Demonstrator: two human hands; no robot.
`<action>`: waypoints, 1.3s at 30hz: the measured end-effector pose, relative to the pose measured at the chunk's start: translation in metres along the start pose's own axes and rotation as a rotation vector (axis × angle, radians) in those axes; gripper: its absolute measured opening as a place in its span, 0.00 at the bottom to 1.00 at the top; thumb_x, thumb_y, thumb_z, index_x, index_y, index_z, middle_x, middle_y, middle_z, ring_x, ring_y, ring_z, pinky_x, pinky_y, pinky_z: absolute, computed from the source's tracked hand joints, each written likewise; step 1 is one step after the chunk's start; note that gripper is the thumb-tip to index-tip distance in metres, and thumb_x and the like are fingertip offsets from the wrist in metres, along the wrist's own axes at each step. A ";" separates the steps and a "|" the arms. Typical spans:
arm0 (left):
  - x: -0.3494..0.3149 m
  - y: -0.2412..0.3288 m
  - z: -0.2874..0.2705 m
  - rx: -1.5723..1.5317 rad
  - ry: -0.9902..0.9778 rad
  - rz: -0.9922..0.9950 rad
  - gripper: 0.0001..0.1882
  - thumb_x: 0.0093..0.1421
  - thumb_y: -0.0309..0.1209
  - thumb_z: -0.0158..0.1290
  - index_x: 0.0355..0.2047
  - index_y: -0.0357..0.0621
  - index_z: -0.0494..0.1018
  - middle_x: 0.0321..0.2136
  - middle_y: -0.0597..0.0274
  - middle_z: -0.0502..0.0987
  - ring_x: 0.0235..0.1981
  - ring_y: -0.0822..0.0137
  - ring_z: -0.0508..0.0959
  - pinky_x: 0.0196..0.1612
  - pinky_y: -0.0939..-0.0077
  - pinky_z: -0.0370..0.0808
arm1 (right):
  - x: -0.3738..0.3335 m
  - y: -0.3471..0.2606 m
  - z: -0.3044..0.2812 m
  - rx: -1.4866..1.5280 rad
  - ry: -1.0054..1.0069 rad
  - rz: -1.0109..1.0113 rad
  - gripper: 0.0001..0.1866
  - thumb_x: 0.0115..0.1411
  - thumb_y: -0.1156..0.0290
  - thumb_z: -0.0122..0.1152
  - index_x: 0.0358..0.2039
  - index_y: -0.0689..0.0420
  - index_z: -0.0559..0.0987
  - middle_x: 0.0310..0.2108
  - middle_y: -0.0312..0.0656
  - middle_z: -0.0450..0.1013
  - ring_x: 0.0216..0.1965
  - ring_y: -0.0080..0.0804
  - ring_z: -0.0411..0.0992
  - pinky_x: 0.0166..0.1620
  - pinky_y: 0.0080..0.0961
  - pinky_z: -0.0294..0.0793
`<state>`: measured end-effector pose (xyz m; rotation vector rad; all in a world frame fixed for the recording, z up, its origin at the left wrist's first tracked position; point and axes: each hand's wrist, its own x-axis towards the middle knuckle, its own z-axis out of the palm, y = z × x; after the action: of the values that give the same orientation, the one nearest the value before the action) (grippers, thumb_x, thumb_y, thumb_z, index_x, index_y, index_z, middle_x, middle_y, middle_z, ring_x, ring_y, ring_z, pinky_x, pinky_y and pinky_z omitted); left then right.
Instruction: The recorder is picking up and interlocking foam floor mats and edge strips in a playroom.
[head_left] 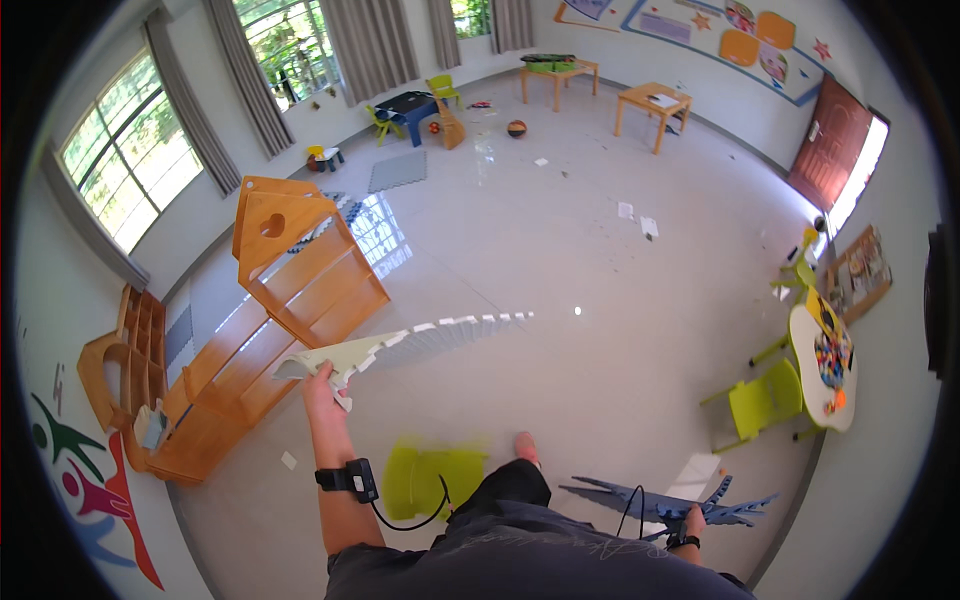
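Left hand [322,388]: closed on the near end of a pale toothed mat [345,360], thumb on the face. From that grip the mat runs off to the right in a long narrow wedge, white-edged teeth along its upper side, greyer past the middle. Looks raised above the floor, tilted, seen nearly edge-on.

Right hand [693,522]: lower than the left grip, well to its right, close to the body. Gripping blue-grey toothed mats [640,501]; they stick out both sides of the fist, mostly leftward. Layers overlap, can't tell the count. Fingers partly hidden.

Around left grip: black wrist device [362,480] on the forearm just below, cable [412,524] looping right from it. Blurred lime-green object [425,480] below right of the hand, can't tell what. Wooden shelf [300,262] with heart cutout beyond the hand, up-left; low wooden unit [215,392] directly left.

Between grips: bare foot [526,448] on the floor.

Around right grip: dark wristband [684,541] just below it; green chair [768,400] up-right; white-topped table [803,335] past the chair, coloured blocks [831,362] on top.

Far beyond both grips: ball [516,128], papers [649,227] on the floor.
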<state>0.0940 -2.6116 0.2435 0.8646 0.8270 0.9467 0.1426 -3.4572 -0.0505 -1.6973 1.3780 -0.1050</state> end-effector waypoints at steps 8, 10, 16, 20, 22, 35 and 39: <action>0.146 -0.088 0.147 0.048 -0.015 -0.077 0.08 0.62 0.24 0.54 0.41 0.33 0.74 0.36 0.55 0.80 0.32 0.63 0.81 0.33 0.71 0.78 | 0.010 -0.232 0.190 -0.219 -0.165 -0.418 0.15 0.45 0.69 0.62 0.27 0.71 0.80 0.26 0.45 0.76 0.27 0.34 0.72 0.34 0.33 0.73; 0.178 -0.076 0.166 0.072 -0.038 -0.058 0.08 0.62 0.22 0.53 0.42 0.31 0.73 0.37 0.54 0.80 0.34 0.61 0.81 0.38 0.68 0.78 | -0.033 -0.276 0.243 -0.029 -0.119 -0.287 0.17 0.42 0.72 0.63 0.31 0.74 0.78 0.28 0.45 0.76 0.27 0.36 0.71 0.34 0.35 0.74; 0.298 -0.108 0.286 0.001 -0.149 -0.111 0.08 0.62 0.22 0.53 0.41 0.32 0.73 0.36 0.56 0.80 0.34 0.64 0.81 0.36 0.70 0.78 | -0.053 -0.393 0.375 0.185 -0.076 -0.428 0.22 0.41 0.73 0.64 0.35 0.76 0.76 0.35 0.49 0.77 0.31 0.40 0.73 0.38 0.34 0.74; 0.372 -0.128 0.364 0.076 -0.090 -0.229 0.07 0.62 0.24 0.54 0.40 0.34 0.73 0.33 0.58 0.79 0.32 0.66 0.80 0.30 0.74 0.76 | -0.078 -0.495 0.477 0.197 -0.152 -0.529 0.26 0.42 0.70 0.66 0.40 0.76 0.74 0.37 0.51 0.77 0.33 0.40 0.74 0.39 0.35 0.75; 0.414 -0.131 0.387 -0.023 -0.060 -0.239 0.07 0.62 0.25 0.55 0.39 0.37 0.72 0.31 0.61 0.78 0.28 0.69 0.79 0.24 0.77 0.72 | -0.134 -0.562 0.548 0.162 -0.249 -0.550 0.24 0.42 0.71 0.65 0.38 0.76 0.75 0.35 0.51 0.77 0.31 0.39 0.74 0.38 0.35 0.75; 0.677 -0.154 0.524 -0.146 -0.078 -0.170 0.06 0.63 0.26 0.54 0.40 0.38 0.74 0.29 0.63 0.79 0.25 0.72 0.77 0.25 0.78 0.74 | -0.279 -0.850 1.055 -0.281 -0.413 -0.929 0.27 0.37 0.69 0.68 0.39 0.72 0.77 0.30 0.51 0.78 0.28 0.44 0.75 0.36 0.37 0.75; 0.799 -0.156 0.532 -0.164 -0.099 -0.146 0.07 0.63 0.26 0.54 0.40 0.38 0.74 0.31 0.63 0.80 0.28 0.72 0.79 0.31 0.77 0.76 | -0.390 -0.899 1.141 -0.329 -0.494 -1.008 0.30 0.38 0.67 0.67 0.43 0.70 0.76 0.38 0.54 0.77 0.38 0.47 0.76 0.44 0.38 0.75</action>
<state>0.8925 -2.0629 0.1599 0.6943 0.7069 0.8246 1.3090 -2.5169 0.0809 -2.3483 0.0981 -0.0153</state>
